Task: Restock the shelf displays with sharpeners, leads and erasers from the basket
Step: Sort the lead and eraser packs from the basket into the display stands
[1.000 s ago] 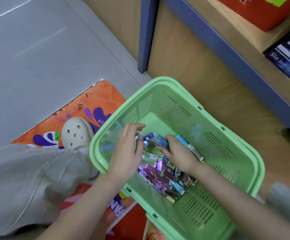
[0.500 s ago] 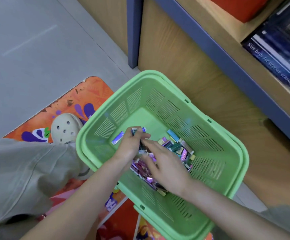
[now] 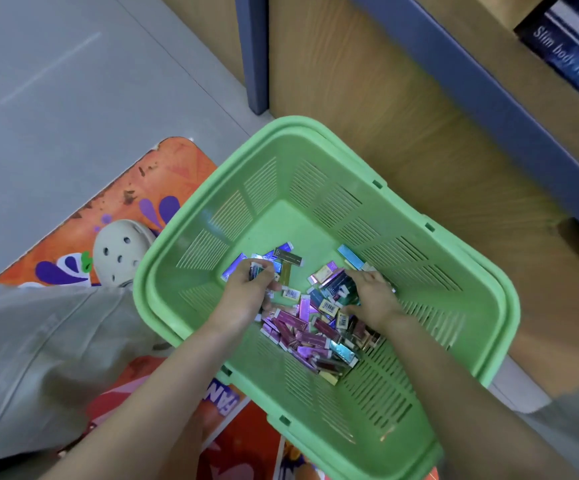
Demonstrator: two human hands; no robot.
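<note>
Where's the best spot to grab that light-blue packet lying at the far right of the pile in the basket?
Pinch the packet across its two long edges, mid-length, coming straight down from above. It lies flat on the basket floor, with both long edges free.

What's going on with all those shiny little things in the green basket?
A person is bent over a green basket that sits on the floor next to a wooden shelf unit. Both hands are down inside it, in a heap of small shiny packets. The left hand grips a few packets, and the right hand is curled around another bunch. Nothing has gone up to the shelf yet.
</note>
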